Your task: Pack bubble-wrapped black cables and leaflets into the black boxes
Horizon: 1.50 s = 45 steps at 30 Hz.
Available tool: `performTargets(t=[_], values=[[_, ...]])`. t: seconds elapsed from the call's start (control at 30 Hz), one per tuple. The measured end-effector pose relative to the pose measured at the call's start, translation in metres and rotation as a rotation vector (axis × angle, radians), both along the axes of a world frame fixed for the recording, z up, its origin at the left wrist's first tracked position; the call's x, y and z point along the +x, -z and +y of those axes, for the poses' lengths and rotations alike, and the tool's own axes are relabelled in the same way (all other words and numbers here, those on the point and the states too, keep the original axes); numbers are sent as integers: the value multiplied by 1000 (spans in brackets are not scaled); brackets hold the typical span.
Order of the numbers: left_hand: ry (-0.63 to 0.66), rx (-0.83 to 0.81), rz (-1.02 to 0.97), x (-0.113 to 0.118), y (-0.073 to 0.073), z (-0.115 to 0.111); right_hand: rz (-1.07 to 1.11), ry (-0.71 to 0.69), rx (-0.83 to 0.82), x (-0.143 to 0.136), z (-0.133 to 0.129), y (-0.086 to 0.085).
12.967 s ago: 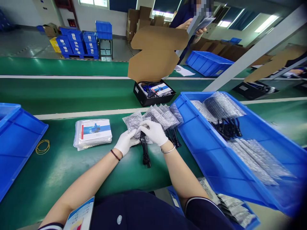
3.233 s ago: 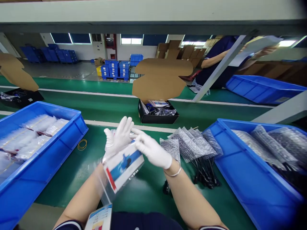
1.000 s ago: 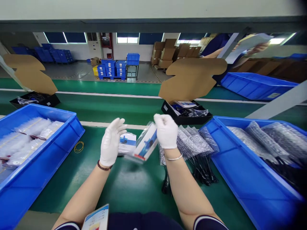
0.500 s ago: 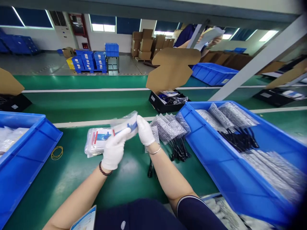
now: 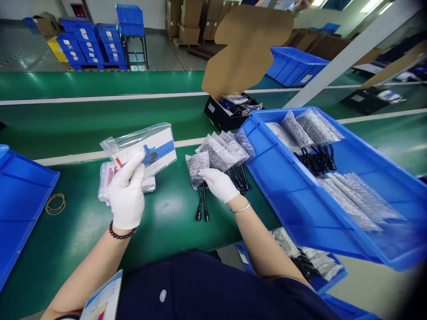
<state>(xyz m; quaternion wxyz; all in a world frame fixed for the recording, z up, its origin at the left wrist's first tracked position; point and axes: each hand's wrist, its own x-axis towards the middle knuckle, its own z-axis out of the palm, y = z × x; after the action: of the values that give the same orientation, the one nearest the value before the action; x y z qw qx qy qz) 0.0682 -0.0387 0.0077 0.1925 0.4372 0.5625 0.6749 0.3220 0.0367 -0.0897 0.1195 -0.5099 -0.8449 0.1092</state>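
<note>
My gloved left hand (image 5: 126, 195) is closed on a clear plastic bag with a printed card or booklet (image 5: 160, 151) inside, tilted up. A stack of similar bagged booklets (image 5: 148, 184) lies on the green bench beneath it, partly hidden. With thumb and fingertips, my gloved right hand (image 5: 219, 183) grips the edge of a bubble-wrap pouch (image 5: 192, 164). Two black cable ends (image 5: 202, 204) stick out of that pouch toward me. Several more bubble-wrapped pouches (image 5: 220, 151) with black cables lie right beside it, overlapping in a row.
At the right, a large blue bin (image 5: 280, 195) holds more wrapped pouches. An open black box with a cardboard lid (image 5: 247, 49) stands behind the pouches. Another blue bin (image 5: 20, 200) is at the left, near a yellow rubber band (image 5: 55, 204). A grey post (image 5: 340, 58) slants upward at the right.
My right hand has let go of the bagged booklet and moved down to the bubble-wrap pouch. My left hand has carried the bag leftward. The view has tilted down.
</note>
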Motion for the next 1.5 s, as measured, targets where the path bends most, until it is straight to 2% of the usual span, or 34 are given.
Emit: performTargets(t=[0.17,0.3,0.57,0.77,0.93,1.13,1.33,1.5], values=[[-26,-32,45,-4,0,-1,26,52,-172,4,21,-20],[-7,-90,72,-6,4,0,65,46,-214,6,23,-27],[218,-181,103,-8,14,-1,90,68,-232,7,23,-27],[233,-233,56,-6,13,-4,77,69,-236,6,23,-30],[299,-281,33,-1,13,-8,98,73,-210,6,23,-27],[374,-395,-15,9,24,-15,119,77,-208,5,24,-25],[393,-385,-27,14,30,-19,137,74,-224,8,26,-25],[435,-437,-36,21,48,-20,244,90,-181,4,21,-20]])
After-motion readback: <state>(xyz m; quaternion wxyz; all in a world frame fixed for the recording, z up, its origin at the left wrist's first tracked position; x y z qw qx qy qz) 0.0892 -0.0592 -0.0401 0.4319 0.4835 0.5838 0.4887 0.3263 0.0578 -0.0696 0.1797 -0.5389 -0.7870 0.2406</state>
